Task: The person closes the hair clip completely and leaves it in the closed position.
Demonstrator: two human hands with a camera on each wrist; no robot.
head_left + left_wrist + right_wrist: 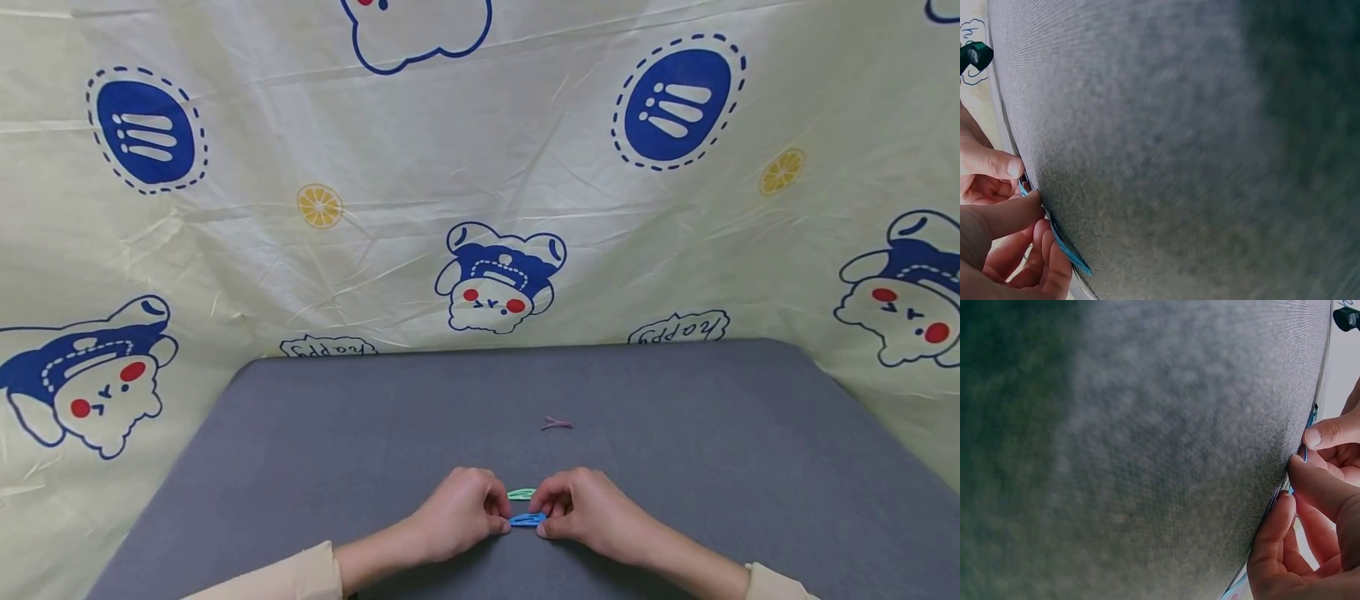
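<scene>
A blue snap hair clip (pixel 527 519) lies level between my two hands, low in the middle of the head view. My left hand (pixel 468 512) pinches its left end with thumb and forefinger. At the right end, the thumb and fingers of my right hand (pixel 588 512) grip it. Just behind it, a green snap hair clip (pixel 521 494) rests on the table, with my right fingertips near its right end. In the right wrist view, fingers cover most of the blue clip (pixel 1303 450).
Farther back on the grey table (pixel 375 417) lies a thin pinkish item (pixel 557 423) with its ends spread like a V. A cream curtain (pixel 405 250) with printed cartoon figures hangs behind and beside the table.
</scene>
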